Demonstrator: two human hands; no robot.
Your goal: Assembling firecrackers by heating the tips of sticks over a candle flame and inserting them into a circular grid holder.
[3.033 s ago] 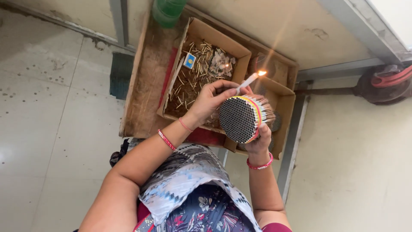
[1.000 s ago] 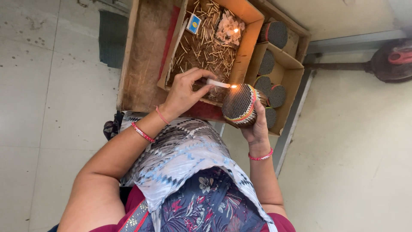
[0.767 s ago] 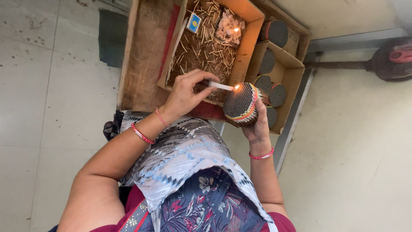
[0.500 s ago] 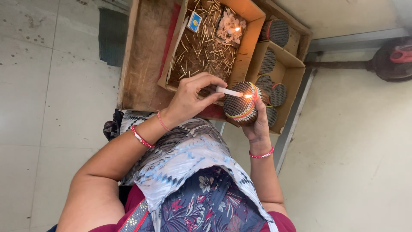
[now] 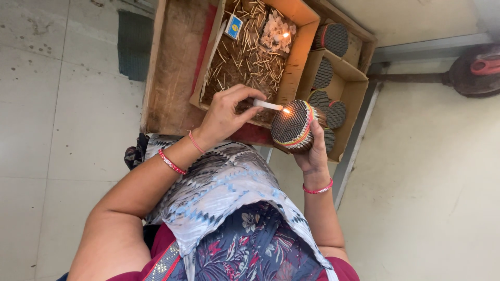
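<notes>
My left hand (image 5: 226, 112) pinches a thin white lit candle (image 5: 266, 105). Its flame touches the dark flat face of a round bundle of sticks (image 5: 290, 125) bound with coloured bands. My right hand (image 5: 314, 153) grips that bundle from below and tilts its face toward me. Both hands hover over the near edge of an open cardboard box (image 5: 298, 57) littered with several loose thin sticks.
A small blue and yellow matchbox (image 5: 234, 26) and a lump of wax with a small flame (image 5: 277, 34) lie in the box. A second cardboard box (image 5: 359, 88) to the right holds more round bundles. Both boxes rest on a low wooden tray (image 5: 169, 78) on the tiled floor.
The bundle has come lower and turned its face more toward me. The candle flame, held above the bundle three seconds ago, now touches its face near the upper edge.
</notes>
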